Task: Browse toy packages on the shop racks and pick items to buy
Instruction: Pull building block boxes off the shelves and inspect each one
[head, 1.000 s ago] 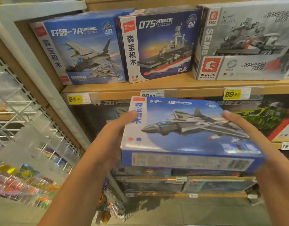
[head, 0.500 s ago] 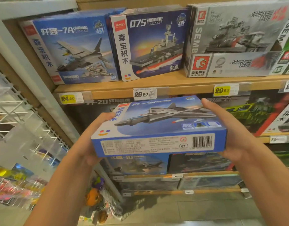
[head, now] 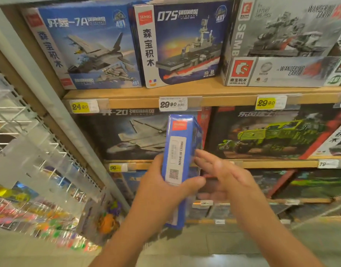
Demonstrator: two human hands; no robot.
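a blue toy box [head: 182, 151] is held upright, narrow side toward the camera, in front of the shelves [head: 213, 93]. it is gripped low down by the left hand [head: 162, 189], thumb curled across its label. the right hand [head: 221, 178] is kept just beside it, fingers spread and loose, nothing held.
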